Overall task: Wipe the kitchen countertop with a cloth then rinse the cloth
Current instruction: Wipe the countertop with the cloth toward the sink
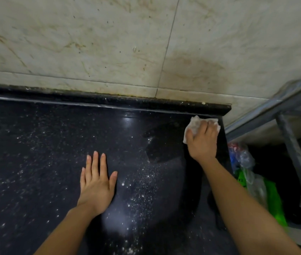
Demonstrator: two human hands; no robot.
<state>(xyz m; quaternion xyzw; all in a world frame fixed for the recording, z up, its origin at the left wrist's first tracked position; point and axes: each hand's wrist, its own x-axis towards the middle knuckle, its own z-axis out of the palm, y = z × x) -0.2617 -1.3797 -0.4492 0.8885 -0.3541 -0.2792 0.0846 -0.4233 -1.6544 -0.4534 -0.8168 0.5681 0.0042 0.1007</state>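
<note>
A black speckled countertop (45, 153) fills the lower left and middle, dusted with white powder. A wiped dark patch shows left of a white cloth (194, 126) lying at the counter's far right corner. My right hand (203, 142) presses flat on that cloth with fingers spread over it. My left hand (96, 184) rests flat on the counter in the middle, fingers straight, holding nothing.
A stained tiled wall (127, 43) rises behind the counter above a dark raised back edge (146, 102). To the right, past the counter's end, stands a grey metal rack (289, 140) with clear and green plastic bags (256, 184) beneath it.
</note>
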